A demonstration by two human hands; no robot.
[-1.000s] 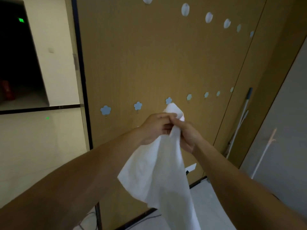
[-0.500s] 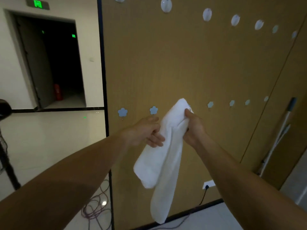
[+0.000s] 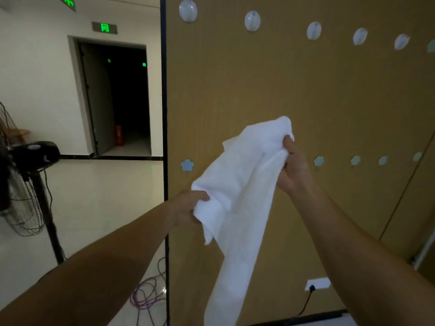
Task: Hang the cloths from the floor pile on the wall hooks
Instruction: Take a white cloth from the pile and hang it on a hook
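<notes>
Blue flower hook (image 3: 187, 165) sits on the wood panel (image 3: 235, 78) just above the left hand (image 3: 186, 208), which grips a lower fold of the white cloth (image 3: 244, 184); the right hand (image 3: 293, 168) pinches its bunched top. Best gather one corner tight, then lift it over that hook.

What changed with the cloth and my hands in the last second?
The left hand released the cloth at the top, moved down and gripped a lower edge, apart from the right hand. The right hand kept its grip on top; the cloth is still unhung.
</notes>
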